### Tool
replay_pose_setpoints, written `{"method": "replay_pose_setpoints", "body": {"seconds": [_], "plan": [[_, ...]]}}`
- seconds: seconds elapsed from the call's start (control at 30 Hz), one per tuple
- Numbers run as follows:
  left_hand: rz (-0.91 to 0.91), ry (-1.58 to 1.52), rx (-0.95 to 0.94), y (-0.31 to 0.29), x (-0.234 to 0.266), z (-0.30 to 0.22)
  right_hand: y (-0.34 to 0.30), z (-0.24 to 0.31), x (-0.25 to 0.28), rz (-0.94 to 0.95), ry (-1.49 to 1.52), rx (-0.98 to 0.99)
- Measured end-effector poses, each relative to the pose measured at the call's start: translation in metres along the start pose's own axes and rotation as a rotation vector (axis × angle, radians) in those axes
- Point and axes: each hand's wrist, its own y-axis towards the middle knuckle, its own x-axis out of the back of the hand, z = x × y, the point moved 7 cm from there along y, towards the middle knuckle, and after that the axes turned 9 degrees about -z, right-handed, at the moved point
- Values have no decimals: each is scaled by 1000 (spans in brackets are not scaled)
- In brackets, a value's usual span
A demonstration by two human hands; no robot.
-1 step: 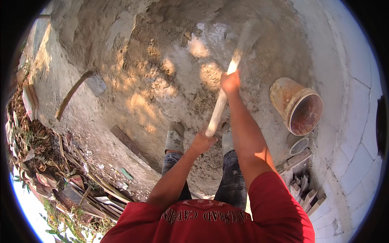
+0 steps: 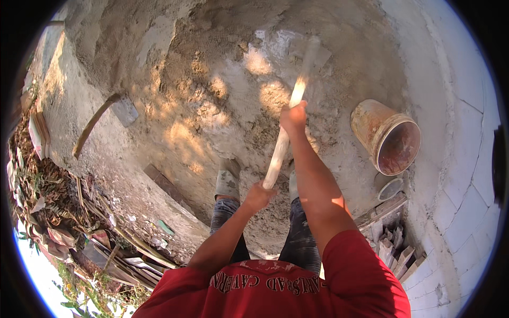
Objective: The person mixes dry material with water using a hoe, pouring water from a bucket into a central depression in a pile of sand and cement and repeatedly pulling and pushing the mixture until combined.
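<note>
A pale wooden handle [image 2: 278, 157] is gripped in both fists: its near end is wrapped by the left hand [image 2: 259, 196], its middle by the right hand [image 2: 294, 117]. It is slanted up and rightward over the grey-brown mix [image 2: 212, 114], its far end blurred. A stained bucket [image 2: 368, 130] is seen to the right, a curved-handled hoe [image 2: 93, 126] to the left

The rough grey-brown ground [image 2: 124, 172] carries a clumpy, sun-dappled mix [image 2: 212, 108] across its middle. A hoe [image 2: 94, 118] lies on the left, a plank [image 2: 168, 185] nearer the boots [image 2: 228, 180]. A bucket [image 2: 370, 127] rests on its side at right, a tub [image 2: 391, 190] just beside it; leaves [image 2: 53, 196] litter the left edge.
</note>
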Motion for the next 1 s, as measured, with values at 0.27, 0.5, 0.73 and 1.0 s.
{"method": "replay_pose_setpoints", "body": {"seconds": [0.27,0.5,0.73,1.0], "plan": [[-71,513,128,-216,23,172,-251,-147,-19,195,169,-275],[-72,180,179,-157,-45,95,-160,-25,67,345,359,-182],[-153,-243,-189,-24,-4,-71,22,112,-17,211,258,149],[-100,-411,284,-149,10,213,-243,-105,-100,472,-170,-222]]}}
